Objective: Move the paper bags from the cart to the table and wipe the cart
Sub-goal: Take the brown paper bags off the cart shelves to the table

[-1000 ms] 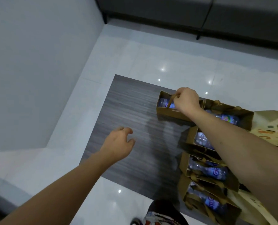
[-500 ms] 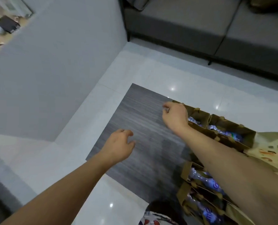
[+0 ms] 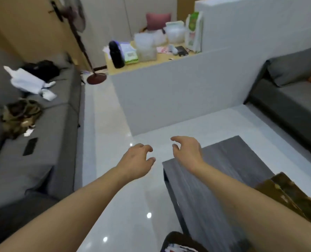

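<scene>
Head view: both hands hanging empty in front of body. Left hand [image 3: 135, 161] hovering over floor, fingers loosely curled, holding nothing. Right hand [image 3: 186, 151] hovering over near-left corner of table [image 3: 229, 160], fingers relaxed, slightly spread. Paper bag [image 3: 287, 190] sitting at tabletop's right edge, partly hidden by forearm. Cart not showing. Judging step: going for next bag; next move calling for finding cart.

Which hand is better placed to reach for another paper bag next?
Neither clearly: the left hand and right hand are both empty, and no cart is in view. The only paper bag visible is already on the table.
</scene>
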A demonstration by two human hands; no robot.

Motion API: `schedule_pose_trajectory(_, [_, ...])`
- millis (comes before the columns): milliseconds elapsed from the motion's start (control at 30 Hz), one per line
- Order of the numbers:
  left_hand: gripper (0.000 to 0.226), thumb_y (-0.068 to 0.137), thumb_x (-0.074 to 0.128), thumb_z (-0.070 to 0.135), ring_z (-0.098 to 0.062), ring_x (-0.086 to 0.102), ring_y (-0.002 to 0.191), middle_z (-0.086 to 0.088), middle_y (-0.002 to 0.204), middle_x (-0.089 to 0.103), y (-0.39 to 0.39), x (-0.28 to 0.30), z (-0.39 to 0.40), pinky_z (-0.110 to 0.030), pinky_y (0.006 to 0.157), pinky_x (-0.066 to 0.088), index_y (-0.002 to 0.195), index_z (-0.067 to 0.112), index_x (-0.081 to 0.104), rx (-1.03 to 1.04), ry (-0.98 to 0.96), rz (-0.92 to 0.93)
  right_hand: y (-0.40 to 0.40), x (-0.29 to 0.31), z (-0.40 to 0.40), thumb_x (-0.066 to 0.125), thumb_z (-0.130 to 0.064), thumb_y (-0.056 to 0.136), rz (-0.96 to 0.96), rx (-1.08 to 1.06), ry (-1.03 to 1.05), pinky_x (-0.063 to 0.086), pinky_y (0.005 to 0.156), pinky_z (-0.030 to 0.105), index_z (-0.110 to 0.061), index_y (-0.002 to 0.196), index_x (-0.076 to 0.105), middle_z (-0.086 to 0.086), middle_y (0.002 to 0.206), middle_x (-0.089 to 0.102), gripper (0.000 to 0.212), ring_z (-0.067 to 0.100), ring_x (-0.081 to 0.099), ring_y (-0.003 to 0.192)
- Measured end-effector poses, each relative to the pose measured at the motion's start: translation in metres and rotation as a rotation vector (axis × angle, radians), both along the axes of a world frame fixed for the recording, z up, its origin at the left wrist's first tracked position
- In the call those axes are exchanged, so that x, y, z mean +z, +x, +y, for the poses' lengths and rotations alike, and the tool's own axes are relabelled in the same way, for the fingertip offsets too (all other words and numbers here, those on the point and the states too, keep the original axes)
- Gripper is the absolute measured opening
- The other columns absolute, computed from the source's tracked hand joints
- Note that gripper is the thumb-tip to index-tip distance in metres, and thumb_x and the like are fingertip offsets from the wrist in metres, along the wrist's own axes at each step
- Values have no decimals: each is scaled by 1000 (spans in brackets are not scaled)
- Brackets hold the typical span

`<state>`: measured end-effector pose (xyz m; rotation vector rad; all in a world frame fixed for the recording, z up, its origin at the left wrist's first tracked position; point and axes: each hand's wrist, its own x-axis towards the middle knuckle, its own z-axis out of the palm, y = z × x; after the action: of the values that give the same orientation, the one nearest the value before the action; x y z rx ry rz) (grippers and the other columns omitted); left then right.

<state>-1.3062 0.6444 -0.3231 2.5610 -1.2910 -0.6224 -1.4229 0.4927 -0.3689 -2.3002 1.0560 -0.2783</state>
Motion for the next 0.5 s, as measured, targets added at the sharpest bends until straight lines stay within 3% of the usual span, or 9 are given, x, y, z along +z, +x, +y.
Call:
schedule_pose_trajectory(233, [45,101,52,41,-23,46,131,-1,144,49,57,21,241,-34,106,39,141,21,50,436,-122,-51,95,42,205,53,-26,100,8,494,-151,42,106,32,-28,138,60,-4,136,63,38,19,52,129])
schedule_pose_trajectory(500, [44,99,57,40,-19,52,123,0,139,51,27,35,520,-32,99,46,139,23,53,937,-150,-85,150,58,446,58,-29,97,7,1039,-250,46,104,34,-23,136,63,0,133,66,39,22,58,123])
